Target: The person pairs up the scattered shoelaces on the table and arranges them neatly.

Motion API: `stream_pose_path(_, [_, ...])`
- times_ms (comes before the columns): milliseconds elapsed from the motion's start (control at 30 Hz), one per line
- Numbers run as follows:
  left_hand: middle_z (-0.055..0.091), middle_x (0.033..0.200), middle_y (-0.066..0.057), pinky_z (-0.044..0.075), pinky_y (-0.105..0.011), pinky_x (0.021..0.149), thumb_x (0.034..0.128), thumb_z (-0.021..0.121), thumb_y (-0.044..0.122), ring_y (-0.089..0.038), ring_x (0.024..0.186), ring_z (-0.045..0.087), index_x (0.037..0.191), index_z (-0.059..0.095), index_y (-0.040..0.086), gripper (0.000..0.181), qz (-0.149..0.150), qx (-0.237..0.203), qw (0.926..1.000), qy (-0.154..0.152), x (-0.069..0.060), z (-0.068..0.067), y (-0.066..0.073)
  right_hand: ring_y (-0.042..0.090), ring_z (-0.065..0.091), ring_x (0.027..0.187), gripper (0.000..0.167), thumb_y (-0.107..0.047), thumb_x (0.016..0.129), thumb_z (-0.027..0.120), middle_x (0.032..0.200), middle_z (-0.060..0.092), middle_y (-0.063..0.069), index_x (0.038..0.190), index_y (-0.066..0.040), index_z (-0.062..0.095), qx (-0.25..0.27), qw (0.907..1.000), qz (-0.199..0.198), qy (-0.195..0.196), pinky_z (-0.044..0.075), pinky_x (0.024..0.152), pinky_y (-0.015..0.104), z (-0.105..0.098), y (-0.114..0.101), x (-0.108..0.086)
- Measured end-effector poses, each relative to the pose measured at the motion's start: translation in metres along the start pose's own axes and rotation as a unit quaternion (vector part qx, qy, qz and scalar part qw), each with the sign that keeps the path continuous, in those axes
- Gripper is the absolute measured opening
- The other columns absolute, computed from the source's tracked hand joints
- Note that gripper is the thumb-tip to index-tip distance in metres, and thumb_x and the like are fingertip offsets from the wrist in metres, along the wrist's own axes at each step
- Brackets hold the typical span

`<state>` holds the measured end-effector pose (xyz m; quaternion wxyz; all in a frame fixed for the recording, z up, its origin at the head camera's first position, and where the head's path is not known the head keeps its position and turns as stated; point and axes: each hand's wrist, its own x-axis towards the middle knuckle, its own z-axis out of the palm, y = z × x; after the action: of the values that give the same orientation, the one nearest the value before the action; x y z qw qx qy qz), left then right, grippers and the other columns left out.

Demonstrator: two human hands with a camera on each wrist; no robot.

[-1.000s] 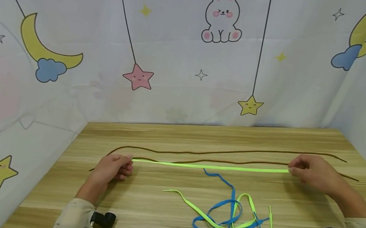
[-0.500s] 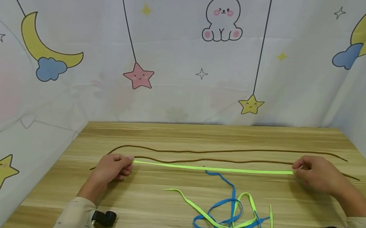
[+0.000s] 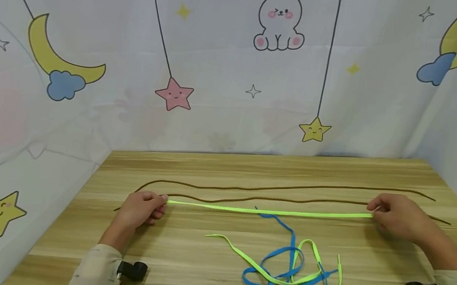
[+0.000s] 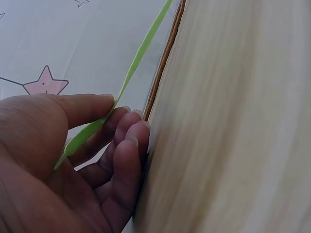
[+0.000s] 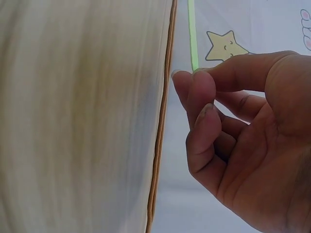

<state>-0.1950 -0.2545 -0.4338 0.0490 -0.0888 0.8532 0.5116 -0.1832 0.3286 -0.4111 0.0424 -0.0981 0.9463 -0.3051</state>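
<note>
A neon-green flat shoelace [image 3: 267,212] is stretched nearly straight between both hands, just in front of two brown cords. My left hand [image 3: 140,210] pinches one end between thumb and forefinger; in the left wrist view the shoelace's tail [image 4: 85,137] lies across the palm side. At the other end, my right hand [image 3: 399,218] pinches the shoelace between thumb and fingertips, as the right wrist view also shows with the strip [image 5: 193,36] running up from the fingers. The nearer brown cord [image 3: 282,200] passes behind both hands.
Beyond it lies the farther brown cord [image 3: 270,188], roughly parallel. Nearer the person, a blue shoelace [image 3: 249,283] is tangled with a second green shoelace [image 3: 246,258] on the wooden table [image 3: 191,275]. A printed curtain [image 3: 222,63] hangs along the table's back edge.
My right hand has moved slightly to the right, and the green shoelace has been drawn along with it. The left hand has hardly moved. The brown cords and the tangle look unchanged.
</note>
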Motion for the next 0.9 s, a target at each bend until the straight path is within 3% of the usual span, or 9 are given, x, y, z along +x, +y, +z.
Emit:
stream_pose_path(533, [0.071, 0.088, -0.007, 0.055, -0.026, 0.063, 0.0995, 0.065, 0.029, -0.014, 0.076, 0.064, 0.109, 0.072, -0.003, 0.034, -0.011, 0.003, 0.9999, 0.008, 0.0020, 0.0016, -0.0034, 0.017, 0.058, 0.067, 0.019, -0.007, 0.098, 0.056, 0.082, 0.064, 0.003, 0.108, 0.008, 0.063, -0.024, 0.9996, 0.008, 0.009, 0.045, 0.057, 0.033, -0.0035, 0.0038, 0.0027])
stream_pose_path(900, [0.071, 0.092, -0.009, 0.055, -0.027, 0.063, 0.1009, 0.063, 0.024, -0.015, 0.075, 0.065, 0.115, 0.066, -0.003, 0.030, -0.007, -0.009, 0.9999, 0.007, 0.0025, 0.0007, -0.0031, 0.016, 0.063, 0.068, 0.020, -0.008, 0.097, 0.057, 0.088, 0.067, 0.010, 0.107, 0.009, 0.062, -0.038, 0.9991, 0.010, 0.016, 0.049, 0.061, 0.035, -0.0032, 0.0042, 0.0002])
